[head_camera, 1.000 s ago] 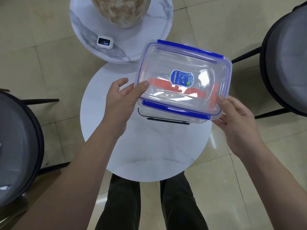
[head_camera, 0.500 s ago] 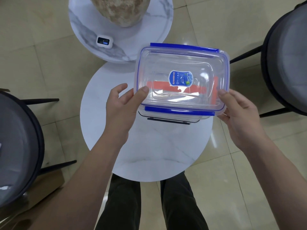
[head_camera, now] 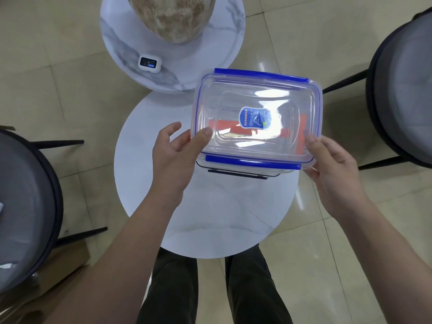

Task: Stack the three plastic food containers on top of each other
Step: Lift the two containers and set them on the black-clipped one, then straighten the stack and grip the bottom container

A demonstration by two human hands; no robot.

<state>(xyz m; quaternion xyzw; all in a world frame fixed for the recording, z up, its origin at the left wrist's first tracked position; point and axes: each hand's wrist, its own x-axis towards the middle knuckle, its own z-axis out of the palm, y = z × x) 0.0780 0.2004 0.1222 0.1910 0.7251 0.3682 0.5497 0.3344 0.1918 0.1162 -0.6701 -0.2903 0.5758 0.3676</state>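
Observation:
A clear plastic food container with blue clips (head_camera: 257, 118) and a blue oval label on its lid is held level above the round white marble table (head_camera: 210, 218). My left hand (head_camera: 177, 155) grips its near-left corner with the thumb on the lid. My right hand (head_camera: 332, 169) holds its near-right corner. Through the clear plastic a red-lidded container shows underneath. A container with a black clip (head_camera: 238, 173) pokes out below the near edge, sitting on the table. How the lower containers are arranged is mostly hidden.
A second, smaller marble table (head_camera: 210, 57) behind carries a large speckled vase (head_camera: 173, 17) and a small white device (head_camera: 149, 63). Dark round chairs stand at the left (head_camera: 25, 206) and right (head_camera: 402, 90). My legs are under the table's near edge.
The blue-clipped container has turned from tilted to square with the table and sunk slightly over the containers below. Both hands kept their grip on its near corners.

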